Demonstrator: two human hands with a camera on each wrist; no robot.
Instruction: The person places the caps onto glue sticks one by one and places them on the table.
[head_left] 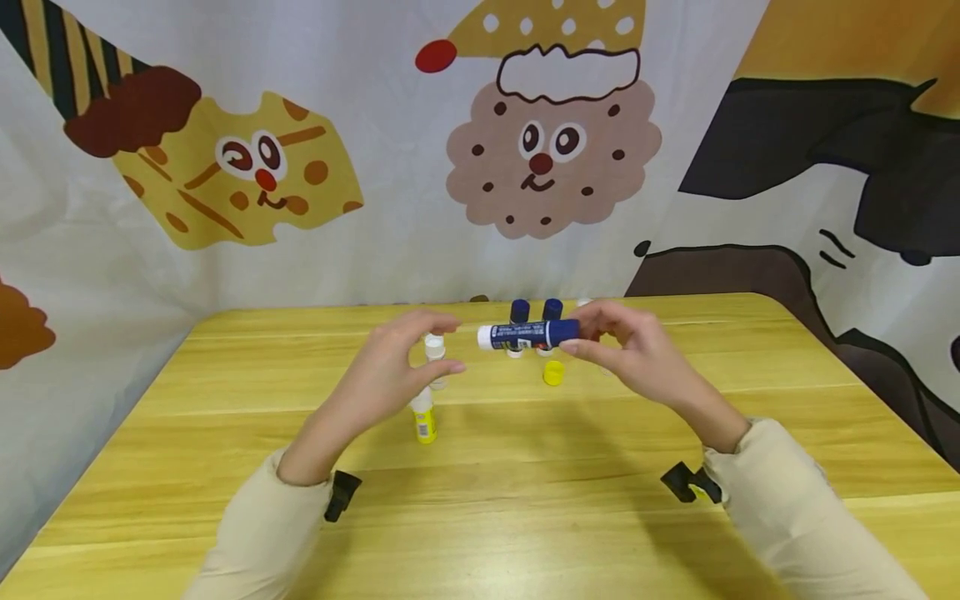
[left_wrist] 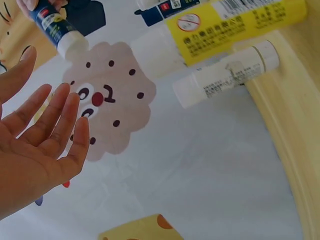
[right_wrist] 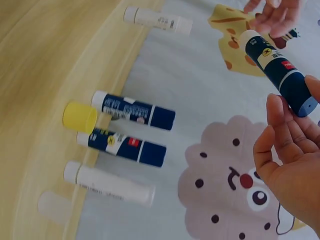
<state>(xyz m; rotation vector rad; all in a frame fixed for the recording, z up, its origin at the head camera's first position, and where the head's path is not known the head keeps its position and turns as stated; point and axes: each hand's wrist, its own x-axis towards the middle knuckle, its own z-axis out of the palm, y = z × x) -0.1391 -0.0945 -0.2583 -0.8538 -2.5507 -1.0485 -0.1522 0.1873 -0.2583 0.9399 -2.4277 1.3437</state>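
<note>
My right hand [head_left: 637, 350] pinches a dark blue glue stick [head_left: 525, 334] at its blue cap end. The stick is level above the table, its white base pointing left toward my left hand [head_left: 390, 358]. That left hand holds nothing; thumb and fingers are spread apart, a short gap from the white base. In the left wrist view, a yellow glue stick [left_wrist: 232, 27] and a white glue stick [left_wrist: 227, 72] stand beyond the left hand. Two more blue glue sticks [right_wrist: 134, 111] [right_wrist: 122, 147] stand on the table behind the held one, partly covered by it in the head view.
A yellow cap [head_left: 553, 373] sits on the wooden table [head_left: 495, 517] in front of the blue sticks. Another white glue stick [right_wrist: 110, 185] stands beside them, with a translucent cap [right_wrist: 55, 206] near it. A cartoon-printed curtain [head_left: 405, 250] hangs behind the table.
</note>
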